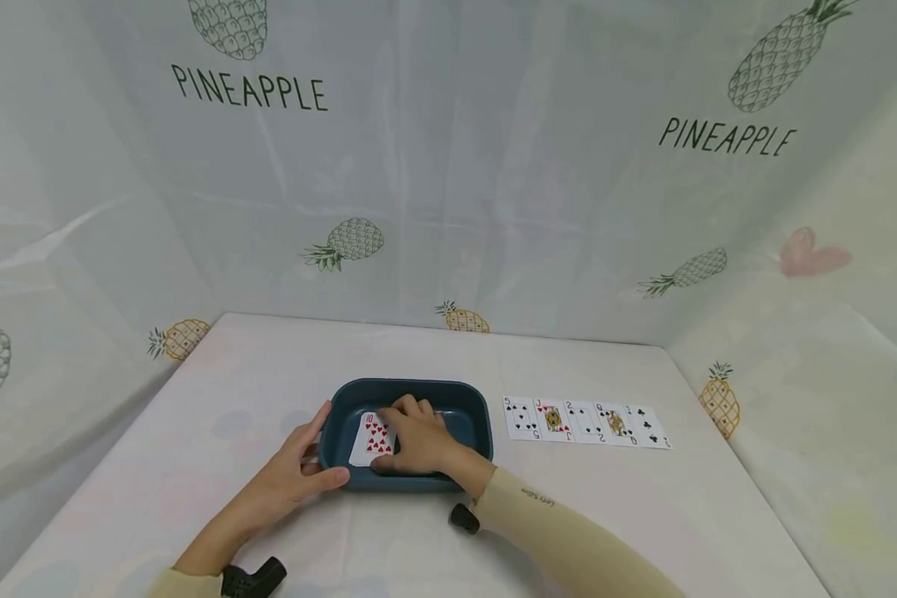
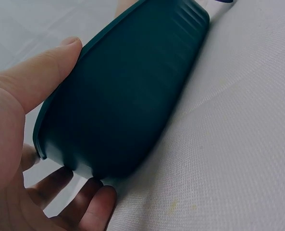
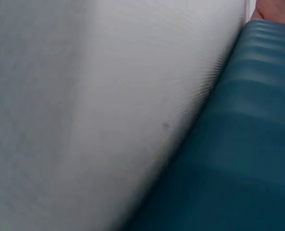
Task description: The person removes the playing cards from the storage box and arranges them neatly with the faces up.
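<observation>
Head view, lower centre: the right hand (image 1: 416,436) reaches into the dark teal tub (image 1: 469,404), fingers curled on a ten of hearts (image 1: 372,438), hiding its right half. The left hand (image 1: 299,469) clasps the tub's left rim. Five cards (image 1: 585,421) lie right on the desk (image 1: 254,374).

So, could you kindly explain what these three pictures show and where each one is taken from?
No machine here: a person works with two bare hands. The wide picture comes from a head camera; the other two come from wrist cameras, so they show close-ups. On the white tablecloth stands a dark teal tray. The left hand holds its left end, thumb on the rim. The right hand reaches inside and rests on a ten of hearts. To the right lies a row of five face-up cards. The right wrist view shows only the tray wall and cloth.
</observation>
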Available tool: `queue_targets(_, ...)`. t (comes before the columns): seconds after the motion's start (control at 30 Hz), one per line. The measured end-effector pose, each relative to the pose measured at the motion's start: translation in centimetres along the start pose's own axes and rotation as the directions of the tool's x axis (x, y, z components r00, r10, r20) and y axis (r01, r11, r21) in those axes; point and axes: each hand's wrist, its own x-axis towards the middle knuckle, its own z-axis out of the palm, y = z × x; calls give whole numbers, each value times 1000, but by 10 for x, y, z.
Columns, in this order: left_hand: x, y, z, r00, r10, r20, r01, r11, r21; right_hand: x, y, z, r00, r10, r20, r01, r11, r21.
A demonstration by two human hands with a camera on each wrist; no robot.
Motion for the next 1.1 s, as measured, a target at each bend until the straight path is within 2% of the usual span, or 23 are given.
queue_targets(0.33, 1, 0, 1, 1000, 23, 4, -23, 1000, -5, -2, 5, -5, 999, 20, 50, -20, 1000, 11)
queue_targets(0.63, 1, 0, 1, 1000, 18, -10, -17, 1000, 17, -3, 18, -11, 997, 59, 54, -68, 984, 167)
queue_targets(0.77, 2, 2, 2, 1000, 28, -13, -28, 999, 30, -7, 20, -16, 997, 48, 63, -57, 988, 141)
queue_targets(0.93, 2, 3, 3, 1000, 9, -28, -8, 999, 40, -13, 22, -25, 997, 35, 72, -42, 994, 97)
queue_targets(1.1, 0, 3, 2, 1000, -6, -31, 7, 999, 51, -13, 24, -22, 996, 33, 78, -38, 997, 66)
